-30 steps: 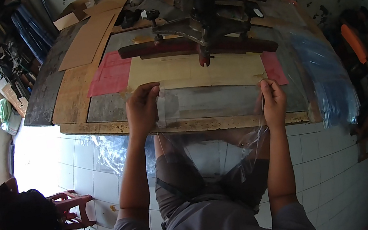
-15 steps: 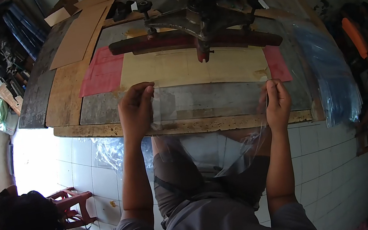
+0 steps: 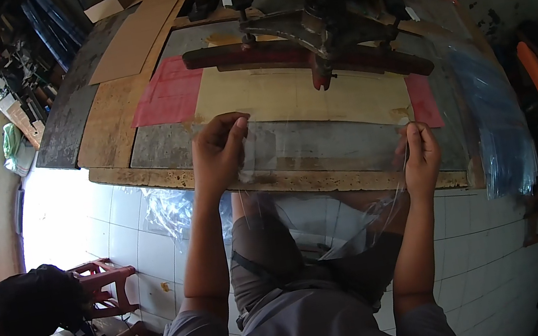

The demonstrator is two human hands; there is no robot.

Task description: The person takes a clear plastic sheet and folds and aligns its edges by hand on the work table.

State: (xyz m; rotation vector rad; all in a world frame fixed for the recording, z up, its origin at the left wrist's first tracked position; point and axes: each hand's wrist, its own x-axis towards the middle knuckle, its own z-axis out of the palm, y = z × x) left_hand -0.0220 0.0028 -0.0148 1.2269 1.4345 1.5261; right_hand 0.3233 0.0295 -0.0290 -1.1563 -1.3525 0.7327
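Note:
Both hands hold a clear plastic sheet (image 3: pixel 325 219) stretched between them at the table's front edge, its lower part hanging over my legs. My left hand (image 3: pixel 219 149) pinches its left upper corner between thumb and fingers. The right upper corner is pinched in my right hand (image 3: pixel 418 150). Just beyond the hands, a yellow strip (image 3: pixel 299 94) with a red piece (image 3: pixel 168 92) at its left end and another red piece (image 3: pixel 423 101) at its right lies on a grey plate (image 3: pixel 167 143). Above the strip stands a machine's long dark red bar (image 3: pixel 372 60).
Brown cardboard (image 3: pixel 135 39) lies at the back left of the table. A stack of bluish plastic sheets (image 3: pixel 501 127) hangs over the right edge. Crumpled clear plastic (image 3: pixel 179 209) is below the table. Another person (image 3: pixel 38 309) is at lower left beside a red stool (image 3: pixel 108 286).
The view has shifted, so the table and machine sit further right in the picture. Both hands keep their pinch on the sheet. The person at lower left now shows an arm.

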